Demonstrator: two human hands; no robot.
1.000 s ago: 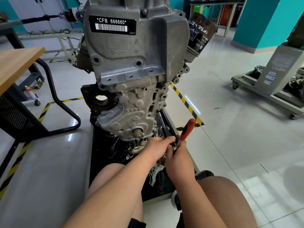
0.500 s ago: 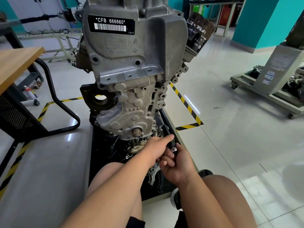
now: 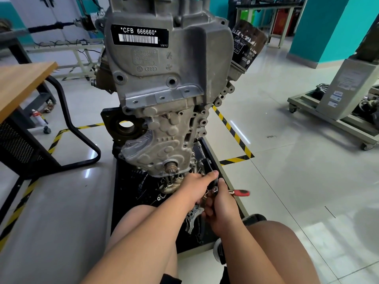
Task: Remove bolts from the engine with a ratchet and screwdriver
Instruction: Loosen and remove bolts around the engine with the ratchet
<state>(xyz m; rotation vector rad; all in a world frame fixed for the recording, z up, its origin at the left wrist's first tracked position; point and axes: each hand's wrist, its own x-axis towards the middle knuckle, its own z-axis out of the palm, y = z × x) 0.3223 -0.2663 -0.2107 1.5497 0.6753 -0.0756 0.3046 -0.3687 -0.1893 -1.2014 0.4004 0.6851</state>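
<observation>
The grey engine (image 3: 164,83) stands upright on a black tray (image 3: 127,193) on the floor. Both hands meet low at the engine's right side. My right hand (image 3: 222,206) grips a ratchet (image 3: 240,192) whose red handle end sticks out to the right. The ratchet's metal head shows just between the hands. My left hand (image 3: 198,186) curls over the ratchet's black front part beside the engine, index finger on top. The bolt and socket are hidden behind my fingers. No screwdriver is in sight.
A black oil filter (image 3: 247,46) juts from the engine's upper right. Loose metal parts (image 3: 192,220) lie on the tray under my hands. A wooden desk (image 3: 18,85) with a black frame stands left, a wheeled stand (image 3: 336,111) right. My bare knees flank the tray.
The ratchet's red handle pointed up and right a second ago, went out of sight behind my right hand, and now points low to the right. Both hands stayed at the same spot.
</observation>
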